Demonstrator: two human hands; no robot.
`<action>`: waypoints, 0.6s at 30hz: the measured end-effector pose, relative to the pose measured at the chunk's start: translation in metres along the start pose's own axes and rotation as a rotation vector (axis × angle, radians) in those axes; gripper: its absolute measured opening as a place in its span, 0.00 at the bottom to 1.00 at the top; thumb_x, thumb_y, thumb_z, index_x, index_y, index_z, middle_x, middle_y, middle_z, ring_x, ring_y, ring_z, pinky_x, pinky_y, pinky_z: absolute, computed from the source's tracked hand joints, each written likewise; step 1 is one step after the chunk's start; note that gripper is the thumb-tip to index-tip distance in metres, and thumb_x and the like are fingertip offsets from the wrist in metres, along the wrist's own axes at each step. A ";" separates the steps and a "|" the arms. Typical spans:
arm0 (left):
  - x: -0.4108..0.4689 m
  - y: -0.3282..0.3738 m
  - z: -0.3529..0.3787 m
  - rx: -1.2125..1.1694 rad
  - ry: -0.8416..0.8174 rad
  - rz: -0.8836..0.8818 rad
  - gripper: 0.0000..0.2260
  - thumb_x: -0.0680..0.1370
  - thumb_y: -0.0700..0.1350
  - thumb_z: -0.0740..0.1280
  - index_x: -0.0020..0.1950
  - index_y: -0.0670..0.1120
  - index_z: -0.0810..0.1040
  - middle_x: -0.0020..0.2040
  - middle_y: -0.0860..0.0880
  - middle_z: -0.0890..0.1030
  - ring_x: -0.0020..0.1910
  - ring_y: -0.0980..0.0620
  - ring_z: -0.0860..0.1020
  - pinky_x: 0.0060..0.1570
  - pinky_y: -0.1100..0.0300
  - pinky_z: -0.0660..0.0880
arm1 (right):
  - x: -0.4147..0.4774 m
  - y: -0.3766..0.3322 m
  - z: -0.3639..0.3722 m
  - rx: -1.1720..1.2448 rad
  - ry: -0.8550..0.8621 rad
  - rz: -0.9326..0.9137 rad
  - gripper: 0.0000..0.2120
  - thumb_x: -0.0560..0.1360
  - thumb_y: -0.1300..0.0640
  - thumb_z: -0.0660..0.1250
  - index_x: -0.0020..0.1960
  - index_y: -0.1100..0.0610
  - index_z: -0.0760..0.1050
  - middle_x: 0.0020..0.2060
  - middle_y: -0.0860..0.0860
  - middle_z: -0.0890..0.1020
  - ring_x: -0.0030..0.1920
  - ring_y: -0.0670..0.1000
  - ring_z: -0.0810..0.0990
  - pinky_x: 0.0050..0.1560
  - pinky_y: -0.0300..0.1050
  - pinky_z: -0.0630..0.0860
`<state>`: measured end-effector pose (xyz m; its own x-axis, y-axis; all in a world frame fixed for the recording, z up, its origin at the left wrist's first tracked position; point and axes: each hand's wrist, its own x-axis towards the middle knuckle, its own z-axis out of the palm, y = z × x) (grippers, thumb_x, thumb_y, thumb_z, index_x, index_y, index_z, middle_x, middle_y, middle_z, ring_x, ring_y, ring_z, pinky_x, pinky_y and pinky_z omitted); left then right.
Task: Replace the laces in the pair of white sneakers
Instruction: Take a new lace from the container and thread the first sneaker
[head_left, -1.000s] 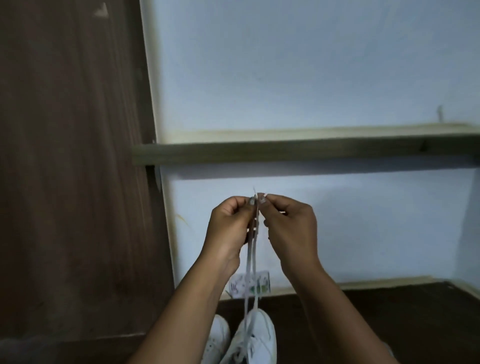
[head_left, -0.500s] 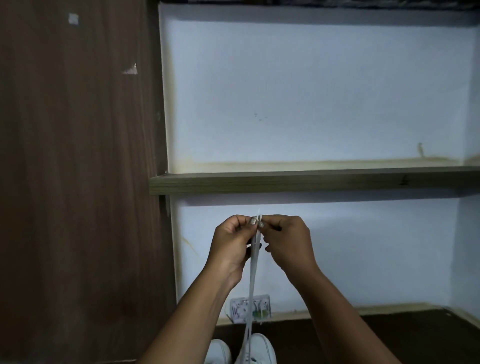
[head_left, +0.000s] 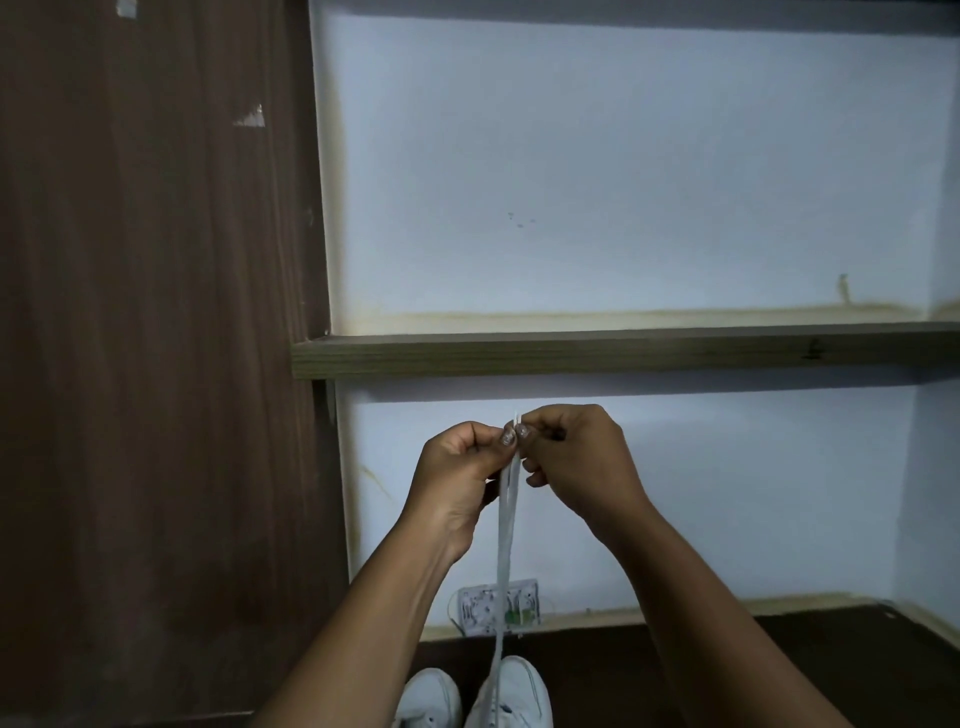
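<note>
- The left hand (head_left: 457, 467) and right hand (head_left: 576, 457) are meeting fingertip to fingertip, fingers curled, each pinching the top of the lace (head_left: 506, 530).
- The lace is hanging taut below the fingers, running down to the right of two white sneakers (head_left: 511, 693).
- A shelf (head_left: 623, 353) is lying just above the fingers.

The left hand (head_left: 457, 467) and right hand (head_left: 576, 457) meet just below the shelf (head_left: 623, 351), pinching the lace (head_left: 506, 545) between them. The lace hangs down to the right-side sneaker (head_left: 519, 691), which sits beside the left-side sneaker (head_left: 434, 696). The socket plate (head_left: 478, 605) lies behind the lace, and the panel (head_left: 156, 364) stands at the left.
</note>
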<state>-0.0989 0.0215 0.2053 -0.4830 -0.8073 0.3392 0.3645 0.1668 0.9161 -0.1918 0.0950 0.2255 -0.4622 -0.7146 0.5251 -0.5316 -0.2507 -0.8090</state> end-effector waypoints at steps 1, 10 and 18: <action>0.000 -0.002 -0.001 0.002 0.006 0.002 0.06 0.75 0.36 0.67 0.38 0.41 0.77 0.32 0.45 0.79 0.35 0.48 0.77 0.39 0.56 0.74 | -0.001 0.001 0.001 0.007 0.002 -0.005 0.09 0.76 0.66 0.64 0.43 0.59 0.82 0.29 0.48 0.79 0.25 0.40 0.77 0.29 0.32 0.74; -0.006 -0.032 -0.010 -0.058 -0.057 -0.126 0.04 0.78 0.40 0.64 0.48 0.40 0.77 0.36 0.43 0.78 0.32 0.50 0.78 0.42 0.53 0.79 | -0.013 0.036 0.022 0.021 0.077 -0.027 0.11 0.75 0.64 0.64 0.39 0.53 0.81 0.33 0.48 0.82 0.33 0.44 0.79 0.36 0.39 0.75; -0.034 -0.104 -0.026 0.171 -0.023 -0.208 0.13 0.81 0.42 0.61 0.37 0.43 0.76 0.26 0.49 0.70 0.23 0.55 0.66 0.25 0.63 0.66 | -0.041 0.105 0.053 -0.185 0.000 0.069 0.11 0.77 0.63 0.57 0.39 0.57 0.74 0.34 0.48 0.78 0.36 0.47 0.75 0.38 0.41 0.67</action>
<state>-0.0993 0.0166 0.0926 -0.5521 -0.8215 0.1427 0.1165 0.0935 0.9888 -0.1911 0.0635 0.1051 -0.5022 -0.7256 0.4704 -0.6202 -0.0769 -0.7806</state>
